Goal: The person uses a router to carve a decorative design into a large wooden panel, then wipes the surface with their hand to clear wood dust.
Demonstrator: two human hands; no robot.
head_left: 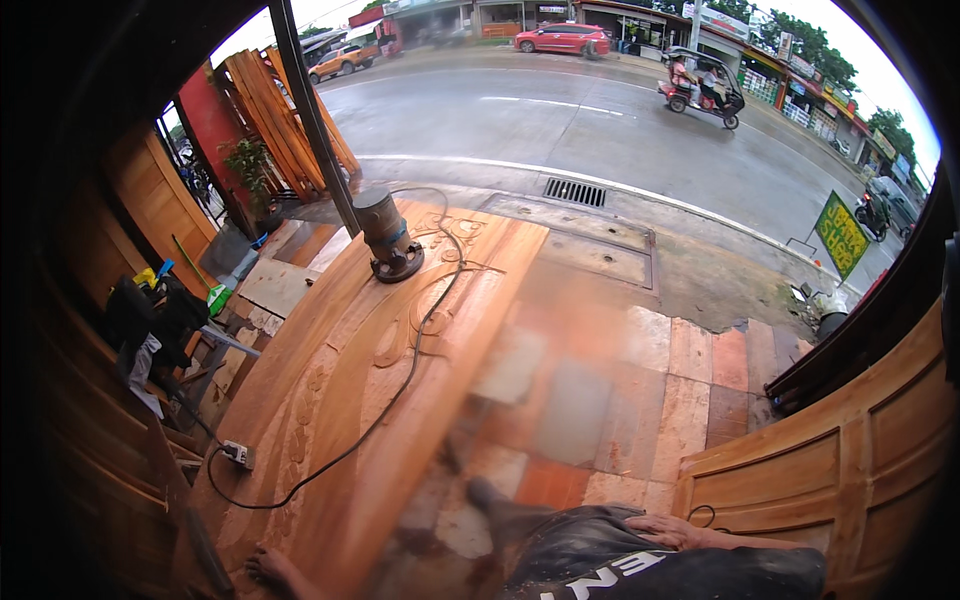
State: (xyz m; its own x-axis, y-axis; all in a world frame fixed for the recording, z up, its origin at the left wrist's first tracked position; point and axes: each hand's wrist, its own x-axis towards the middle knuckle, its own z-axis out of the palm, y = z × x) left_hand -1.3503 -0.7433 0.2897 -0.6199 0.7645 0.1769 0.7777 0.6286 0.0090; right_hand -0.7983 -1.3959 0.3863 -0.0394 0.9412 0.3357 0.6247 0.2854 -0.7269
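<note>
A long carved wooden panel (440, 350) stretches away in front of me, with relief scrollwork at its far end and along its left part. My left hand (268, 570) rests on its near left end, fingers lying on the wood and holding nothing. My right hand (668, 530) lies flat on my dark clothing, fingers extended and empty. Upright on the far part of the panel stands a router (385, 235) with a grey cylindrical body and round black base, touched by neither hand. Its black cord (408, 375) loops across the panel toward a socket outlet (238, 455).
A panelled wooden door (800, 475) leans at the right. Patchwork tiles (630, 400) cover the floor. Planks (275, 120) stand beside a dark post (315, 110) at the far left. Beyond a drain grate (575, 191) runs a wet road with a three-wheeler (703, 90).
</note>
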